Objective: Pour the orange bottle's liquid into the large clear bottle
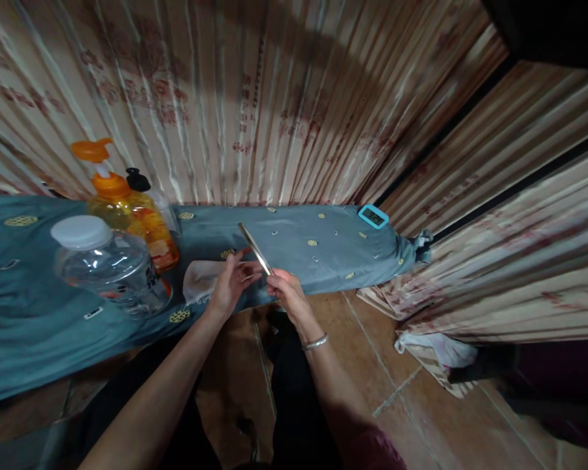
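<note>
- Two bare hands met over the front edge of a table (39, 326), which was covered with a blue-grey cloth with small gold marks.
- The right hand (285, 292) was closed around the lower end of a thin, flat metal strip (255, 248); a bangle (315, 342) sat on that wrist.
- The strip pointed up and to the left, tilted, with its upper end free above the cloth.
- The left hand (231, 281) was just beside the strip, its fingers (247, 256) half bent and touching or almost touching the strip near the middle; I could not tell if they really pinched it.
- A white rag (198, 277) lay on the cloth under and to the left of the left hand; I could not tell if the palm touched it.
- Further left stood a clear bottle (102, 264) with a white cap, near the table edge.
- Behind it stood an orange pump bottle (130, 209), and just beside that a smaller bottle with a black cap (137, 178).
- At the far right end of the table lay a small blue clock (373, 216), well apart from the hands.
- Striped curtains (274, 104) hung behind the table and along the right side.
- Below the hands were the person's dark trousers and a brown tile floor (372, 365).
</note>
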{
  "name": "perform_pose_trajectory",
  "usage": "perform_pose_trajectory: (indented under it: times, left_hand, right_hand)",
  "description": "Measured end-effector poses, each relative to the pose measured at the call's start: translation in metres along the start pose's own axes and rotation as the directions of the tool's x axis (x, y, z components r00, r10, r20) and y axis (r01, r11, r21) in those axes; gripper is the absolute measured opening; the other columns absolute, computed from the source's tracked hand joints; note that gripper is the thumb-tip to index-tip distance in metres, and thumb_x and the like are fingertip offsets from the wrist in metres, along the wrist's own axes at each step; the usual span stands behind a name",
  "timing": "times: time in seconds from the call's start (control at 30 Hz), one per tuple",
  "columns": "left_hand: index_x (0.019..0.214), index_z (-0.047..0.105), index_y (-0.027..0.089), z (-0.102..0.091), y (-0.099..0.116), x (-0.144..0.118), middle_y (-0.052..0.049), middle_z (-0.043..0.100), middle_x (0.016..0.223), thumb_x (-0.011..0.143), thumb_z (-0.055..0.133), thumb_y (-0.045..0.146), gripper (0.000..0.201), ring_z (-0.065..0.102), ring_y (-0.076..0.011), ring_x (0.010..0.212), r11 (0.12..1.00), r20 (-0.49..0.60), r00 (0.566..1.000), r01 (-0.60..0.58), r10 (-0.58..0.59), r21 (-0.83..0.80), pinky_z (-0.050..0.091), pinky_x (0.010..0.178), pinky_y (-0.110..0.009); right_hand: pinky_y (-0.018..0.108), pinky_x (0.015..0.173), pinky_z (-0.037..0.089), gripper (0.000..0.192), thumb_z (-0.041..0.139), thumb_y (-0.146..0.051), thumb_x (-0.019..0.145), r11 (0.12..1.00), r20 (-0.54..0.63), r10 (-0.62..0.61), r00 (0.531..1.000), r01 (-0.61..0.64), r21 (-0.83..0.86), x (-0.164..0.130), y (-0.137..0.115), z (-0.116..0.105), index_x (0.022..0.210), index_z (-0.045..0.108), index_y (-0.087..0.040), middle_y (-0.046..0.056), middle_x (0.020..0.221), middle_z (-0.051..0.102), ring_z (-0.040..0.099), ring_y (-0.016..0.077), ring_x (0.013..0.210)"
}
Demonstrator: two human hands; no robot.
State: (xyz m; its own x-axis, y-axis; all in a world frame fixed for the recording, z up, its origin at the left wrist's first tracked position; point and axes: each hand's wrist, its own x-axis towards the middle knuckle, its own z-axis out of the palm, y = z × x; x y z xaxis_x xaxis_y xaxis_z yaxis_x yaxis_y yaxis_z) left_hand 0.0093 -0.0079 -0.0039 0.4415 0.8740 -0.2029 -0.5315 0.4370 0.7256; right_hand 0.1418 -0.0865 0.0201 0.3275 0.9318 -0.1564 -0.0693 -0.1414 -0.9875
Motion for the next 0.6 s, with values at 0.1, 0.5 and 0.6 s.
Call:
perform_pose_trajectory:
  times: [0.1,0.5,0.6]
  left_hand:
    - [0.127,0.069,0.02,0.0,-0.001,-0.001,-0.01,0.083,0.101,0.092,0.06,0.066,0.058,0.079,-0.0258,0.104,0.998,0.03,0.998,0.046,-0.047,0.039,0.06,0.095,-0.039]
    - [0.122,0.068,0.015,-0.003,0.003,-0.002,-0.014,0.082,0.105,0.084,0.063,0.074,0.07,0.077,-0.0299,0.105,0.991,-0.026,1.0,0.02,-0.017,0.129,0.058,0.099,-0.045]
    - [0.122,0.068,0.016,-0.003,0.002,-0.001,-0.014,0.082,0.106,0.082,0.063,0.076,0.073,0.077,-0.0311,0.106,0.99,-0.029,0.999,0.02,-0.016,0.141,0.058,0.1,-0.046]
  right_hand:
    - [0.033,0.066,0.047,0.049,0.066,-0.063,0.07,0.969,0.034,0.102,0.994,-0.107,0.221,-0.013,0.0,-0.026,0.092,0.07,-0.02,-0.002,0.071,0.06,0.052,0.0151,0.059]
    - [0.023,0.052,0.047,0.03,0.064,-0.028,0.104,0.986,-0.572,0.156,0.805,-0.092,0.14,0.028,0.014,-0.229,0.076,0.062,-0.017,-0.006,0.067,0.061,0.055,0.0098,0.053]
    - [0.02,0.049,0.045,0.034,0.064,-0.026,0.105,0.99,-0.681,0.081,0.728,-0.136,-0.028,0.058,0.016,-0.277,0.073,0.058,-0.017,-0.008,0.064,0.057,0.051,0.0078,0.049]
